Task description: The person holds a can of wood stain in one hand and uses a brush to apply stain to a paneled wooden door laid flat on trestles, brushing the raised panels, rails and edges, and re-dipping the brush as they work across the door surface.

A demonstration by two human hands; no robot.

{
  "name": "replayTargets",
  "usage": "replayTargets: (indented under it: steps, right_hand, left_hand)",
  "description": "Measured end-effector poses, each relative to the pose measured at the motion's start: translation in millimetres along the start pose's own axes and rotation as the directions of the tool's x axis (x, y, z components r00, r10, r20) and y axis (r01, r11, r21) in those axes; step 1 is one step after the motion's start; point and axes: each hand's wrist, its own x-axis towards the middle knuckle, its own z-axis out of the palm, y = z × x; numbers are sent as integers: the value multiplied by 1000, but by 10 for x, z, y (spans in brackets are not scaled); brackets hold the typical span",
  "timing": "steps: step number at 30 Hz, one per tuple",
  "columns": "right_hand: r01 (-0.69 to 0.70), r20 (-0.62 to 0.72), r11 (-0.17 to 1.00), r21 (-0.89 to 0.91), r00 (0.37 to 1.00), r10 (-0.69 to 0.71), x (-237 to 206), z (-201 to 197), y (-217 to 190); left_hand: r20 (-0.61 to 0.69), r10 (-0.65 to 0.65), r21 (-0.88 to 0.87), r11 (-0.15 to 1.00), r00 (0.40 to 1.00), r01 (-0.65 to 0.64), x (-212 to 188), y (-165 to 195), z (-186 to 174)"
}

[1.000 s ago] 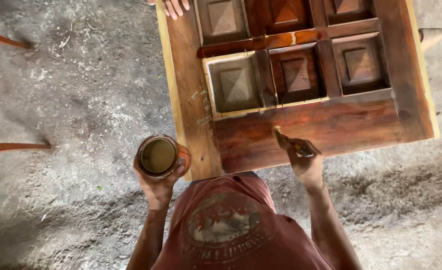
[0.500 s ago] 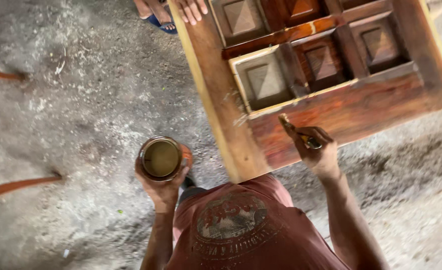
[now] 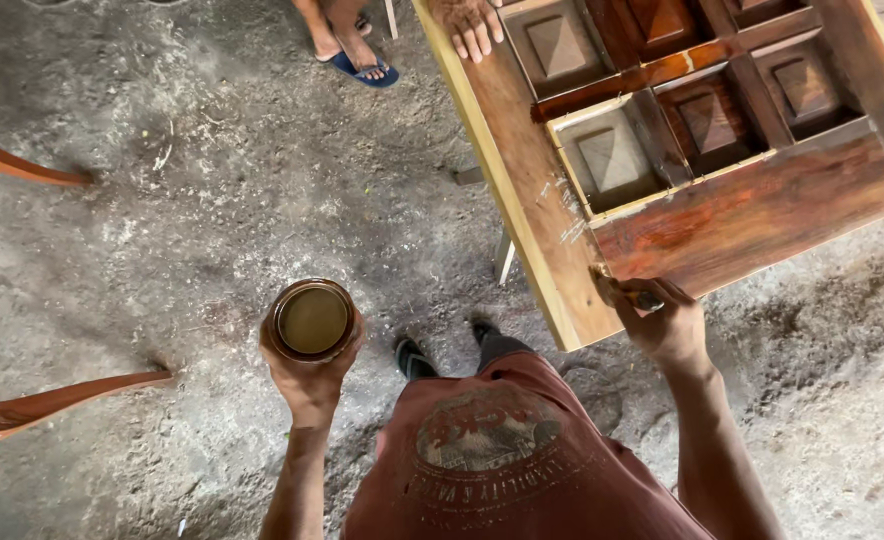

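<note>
While I look straight down, my own red shirt (image 3: pixel 507 470) fills the bottom centre of the frame, with a round printed badge on the chest; I leave its lettering unread. My left hand (image 3: pixel 307 375), at lower left of centre, is wrapped around a round tin (image 3: pixel 312 320) of brownish liquid, held level and away from the body, likely so that nothing spills. The tin shows no label from above. My right hand (image 3: pixel 667 325), at lower right of centre, is closed around a brush (image 3: pixel 627 293), whose tip touches the near rail of a wooden panel door (image 3: pixel 732 215) lying flat. That rail looks dark and glossy red-brown, while the long edge at the left of the door is pale bare wood, so the stain seems to be going on in sections. My dark shoes (image 3: pixel 412 358) show just under the door's near corner.

Farther up the frame, the door's square recesses hold raised pyramid blocks, some dark, some pale. At the top centre, another person's hand (image 3: pixel 472 20) rests flat on the pale edge, perhaps steadying it, and a foot in a blue sandal (image 3: pixel 362 65) stands on the grey ground (image 3: pixel 182 200). Curved reddish wooden pieces (image 3: pixel 32 410) lie along the left edge.
</note>
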Motion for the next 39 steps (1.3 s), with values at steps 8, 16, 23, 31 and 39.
replayTargets:
  steps: [8,16,23,31,39]
  right_hand:
    - [-196,-131,971,136,968,213,244,82,0]
    - [-195,-246,977,90,946,212,957,470,390]
    - [-212,-218,964,162,945,244,1147,745,448]
    - [-219,-245,954,205,932,267,1401,698,-275]
    - [-243,-103,906,347,950,294,2357,740,-1958]
  left_hand:
    - [34,-67,-46,997,997,69,268,-99,93]
    - [208,-412,-515,725,887,457,897,-47,741]
    - [160,-171,-9,985,972,175,1353,-317,1148]
    - [297,112,-273,962,948,-28,1891,-692,1419]
    - [316,369,-383,893,874,-238,2469,-1063,1466]
